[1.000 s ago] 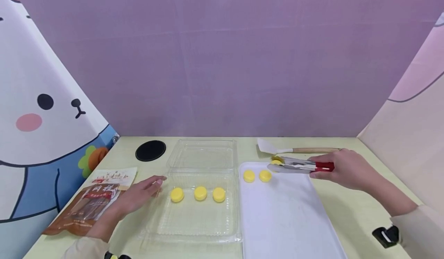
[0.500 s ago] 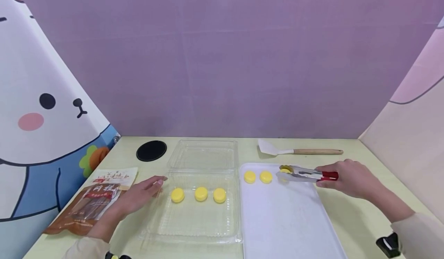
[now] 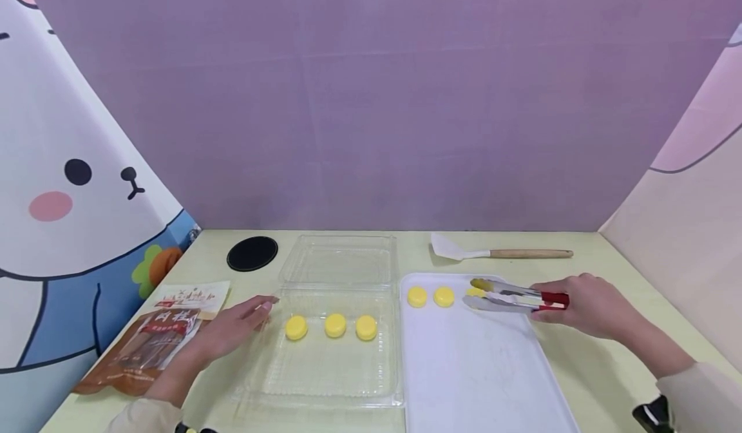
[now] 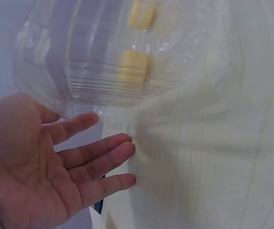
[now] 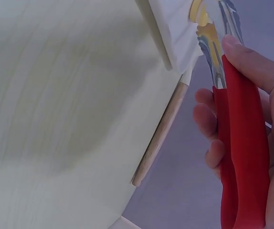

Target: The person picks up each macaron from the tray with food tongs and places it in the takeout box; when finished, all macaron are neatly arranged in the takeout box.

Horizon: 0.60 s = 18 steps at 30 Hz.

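Observation:
My right hand (image 3: 585,304) grips red-handled metal tongs (image 3: 513,296), thumb and fingers wrapped round the handles in the right wrist view. Between the tong tips sits a yellow macaron (image 3: 475,292), partly hidden, at the back of the white tray (image 3: 475,368). To its left on the tray stand two more yellow macarons, a near one (image 3: 444,296) and a far one (image 3: 417,296). Three others, such as the middle macaron (image 3: 335,325), lie in a row in the clear plastic container (image 3: 324,378). My left hand (image 4: 46,162), fingers loosely extended, is at the container's left side; contact is unclear.
Behind the tray lies a white spatula (image 3: 504,253) with a wooden handle. A black round disc (image 3: 252,254) is at the back left. A brown-and-white food packet (image 3: 156,336) lies by my left forearm. The container's lid (image 3: 339,259) is folded back.
My right hand has moved slightly right and toward me, bringing the tongs and macaron from the tray's back edge onto the tray. The tong tips now stand a little wider. My left hand stays still.

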Available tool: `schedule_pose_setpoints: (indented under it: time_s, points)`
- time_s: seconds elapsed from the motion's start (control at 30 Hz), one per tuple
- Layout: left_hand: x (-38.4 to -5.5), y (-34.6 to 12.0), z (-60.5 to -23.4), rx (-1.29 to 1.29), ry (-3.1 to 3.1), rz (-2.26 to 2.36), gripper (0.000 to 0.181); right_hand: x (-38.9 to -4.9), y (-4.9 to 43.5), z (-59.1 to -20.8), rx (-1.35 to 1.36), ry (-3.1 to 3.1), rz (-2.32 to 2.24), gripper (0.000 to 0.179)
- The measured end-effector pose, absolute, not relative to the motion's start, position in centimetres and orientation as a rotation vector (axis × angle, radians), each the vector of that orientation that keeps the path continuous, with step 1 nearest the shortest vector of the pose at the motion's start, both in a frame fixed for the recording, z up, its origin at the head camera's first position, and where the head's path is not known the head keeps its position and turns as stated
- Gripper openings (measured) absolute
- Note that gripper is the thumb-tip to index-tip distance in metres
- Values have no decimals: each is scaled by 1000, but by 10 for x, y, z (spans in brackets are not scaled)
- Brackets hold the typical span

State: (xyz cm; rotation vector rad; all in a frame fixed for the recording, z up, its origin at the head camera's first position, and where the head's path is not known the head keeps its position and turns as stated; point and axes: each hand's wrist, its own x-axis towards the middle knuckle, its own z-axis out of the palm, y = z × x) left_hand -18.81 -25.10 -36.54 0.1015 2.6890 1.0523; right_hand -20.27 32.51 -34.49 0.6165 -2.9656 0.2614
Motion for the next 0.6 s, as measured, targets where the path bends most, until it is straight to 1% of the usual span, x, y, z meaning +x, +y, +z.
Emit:
schedule_pose_setpoints:
  time_s: [0.27, 0.6]
  points:
    - [-188, -251, -366, 94, 2689, 1055, 56, -200, 329, -351, 619, -2954, 271, 49]
    - [-187, -251, -365, 100, 2687, 1058, 55, -197, 332, -358, 601, -2927, 333, 49]
